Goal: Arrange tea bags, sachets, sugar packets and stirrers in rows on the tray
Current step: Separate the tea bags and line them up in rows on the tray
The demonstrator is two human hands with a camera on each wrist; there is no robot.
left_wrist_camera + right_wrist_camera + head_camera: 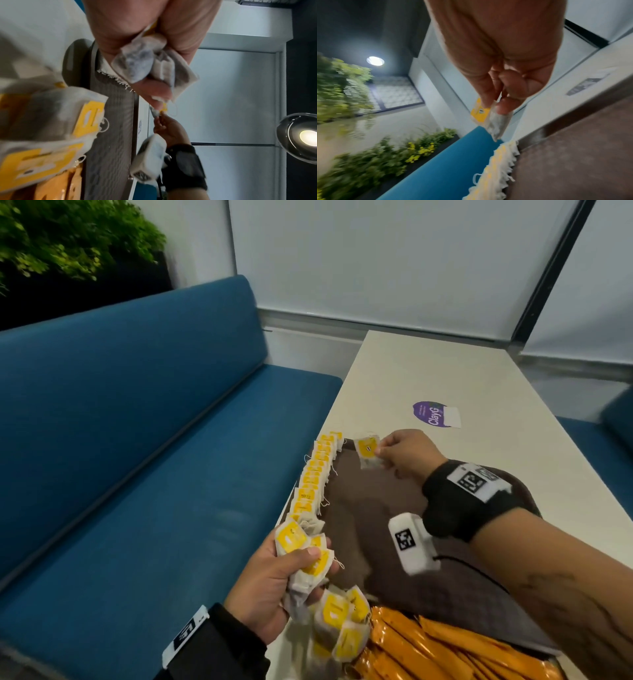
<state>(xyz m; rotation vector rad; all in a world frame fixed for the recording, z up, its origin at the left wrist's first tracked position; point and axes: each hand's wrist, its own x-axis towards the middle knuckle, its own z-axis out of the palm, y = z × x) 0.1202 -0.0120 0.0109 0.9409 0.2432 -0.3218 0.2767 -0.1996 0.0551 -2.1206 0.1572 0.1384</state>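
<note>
Right hand (407, 457) pinching one tea bag (368, 451) at tray's (376, 508) 12 o'clock. Left hand (274, 583) grasping tea bag bunch (303, 553) at 7 o'clock. "ClayG" on purple sticker (430, 414).

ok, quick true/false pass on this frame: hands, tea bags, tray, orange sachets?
1. The right hand pinches one tea bag. True.
2. The left hand is empty. False: it grips a bunch of tea bags.
3. A row of tea bags runs along the tray's left edge. True.
4. The orange sachets already lie in a row at the tray's far end. False: they are heaped at the near edge.
5. The purple sticker lies on the tray. False: it is on the table beyond it.
</note>
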